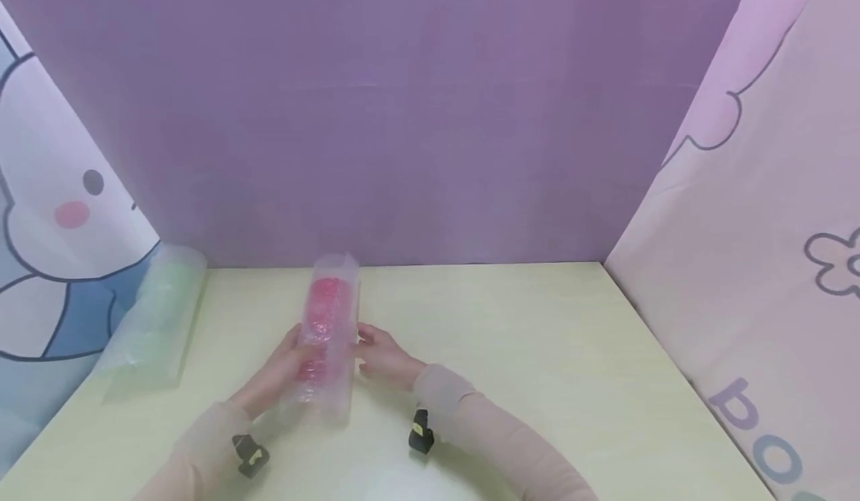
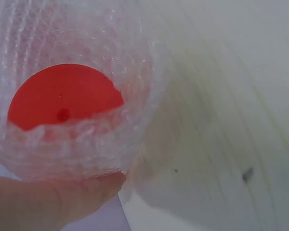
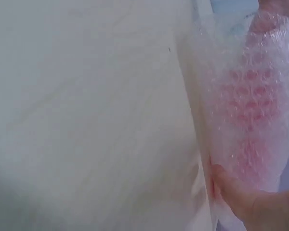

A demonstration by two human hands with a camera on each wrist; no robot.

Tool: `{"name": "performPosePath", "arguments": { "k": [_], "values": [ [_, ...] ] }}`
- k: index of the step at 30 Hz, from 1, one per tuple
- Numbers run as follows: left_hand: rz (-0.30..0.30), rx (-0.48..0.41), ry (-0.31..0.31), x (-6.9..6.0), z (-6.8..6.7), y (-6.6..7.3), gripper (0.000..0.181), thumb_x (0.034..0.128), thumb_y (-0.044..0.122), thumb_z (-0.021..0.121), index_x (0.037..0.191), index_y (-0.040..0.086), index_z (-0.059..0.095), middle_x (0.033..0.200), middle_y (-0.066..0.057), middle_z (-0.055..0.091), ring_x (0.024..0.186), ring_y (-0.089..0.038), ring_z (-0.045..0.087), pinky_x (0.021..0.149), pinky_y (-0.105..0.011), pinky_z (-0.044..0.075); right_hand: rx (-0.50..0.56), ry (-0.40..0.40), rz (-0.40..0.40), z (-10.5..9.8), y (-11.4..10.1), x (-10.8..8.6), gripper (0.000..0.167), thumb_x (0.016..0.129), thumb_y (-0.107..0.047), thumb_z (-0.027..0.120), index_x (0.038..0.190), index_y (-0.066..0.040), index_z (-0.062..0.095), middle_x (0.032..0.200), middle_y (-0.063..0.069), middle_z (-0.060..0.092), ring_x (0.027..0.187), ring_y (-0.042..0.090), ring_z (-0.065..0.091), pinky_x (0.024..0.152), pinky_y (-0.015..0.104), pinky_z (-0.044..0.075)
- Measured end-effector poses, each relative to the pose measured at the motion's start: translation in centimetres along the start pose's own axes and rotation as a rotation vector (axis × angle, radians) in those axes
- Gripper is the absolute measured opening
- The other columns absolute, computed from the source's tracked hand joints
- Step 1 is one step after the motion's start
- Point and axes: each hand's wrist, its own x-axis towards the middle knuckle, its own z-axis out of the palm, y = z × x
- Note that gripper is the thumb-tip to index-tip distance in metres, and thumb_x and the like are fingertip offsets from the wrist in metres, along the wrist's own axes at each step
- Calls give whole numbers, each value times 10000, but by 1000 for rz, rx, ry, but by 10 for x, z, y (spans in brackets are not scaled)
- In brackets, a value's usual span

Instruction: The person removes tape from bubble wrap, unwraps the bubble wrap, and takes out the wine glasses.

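Note:
A red object (image 2: 67,96) with a round end lies inside a roll of clear bubble wrap (image 1: 329,322), standing lengthwise away from the person on the pale table. My left hand (image 1: 278,374) grips the roll's left side, and its thumb or finger presses the wrap's edge in the left wrist view. On the opposite side, my right hand (image 1: 386,355) holds the roll with bent fingers. In the right wrist view, pink-red shows through the bubbles (image 3: 250,101), with the right hand (image 3: 255,202) at the lower part. The fingers' undersides are hidden.
Another wrapped roll, pale green (image 1: 157,314), lies at the table's far left. A purple panel (image 1: 403,113) rises behind the table (image 1: 504,352), with printed panels at both sides. Each sleeve has a small black device near the wrist.

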Motion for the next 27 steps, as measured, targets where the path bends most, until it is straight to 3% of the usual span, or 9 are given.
{"name": "performPosePath", "arguments": {
  "k": [4,8,18,27],
  "values": [
    [56,-53,-28,5,6,2,716,950,267,448,1466,91,-15,1438,-208,261,1203,-365,446,980,-454,439,34,-31,-39,-4,3,-3,604,886,-181,579,1418,-74,314,1490,131,278,1275,288,423,995,430,441],
    [85,-68,-42,9,12,6,673,943,227,450,1460,96,39,1418,-204,297,1186,-356,463,966,-451,452,70,-35,-53,-12,4,-5,634,870,-159,599,1420,-54,301,1494,135,266,1255,280,446,981,401,457],
    [70,-73,-32,17,32,5,690,941,244,460,1467,102,37,1423,-187,304,1188,-348,466,959,-440,459,72,-38,-73,-29,11,-14,580,884,-169,594,1398,-60,350,1482,133,293,1196,286,502,965,419,467],
    [94,-127,-60,19,51,8,680,942,218,458,1468,101,43,1390,-196,357,1126,-300,525,937,-423,476,-6,-35,-81,-49,12,-24,570,892,-177,584,1396,-46,350,1441,133,367,1144,254,546,923,379,502]
  ]
}}
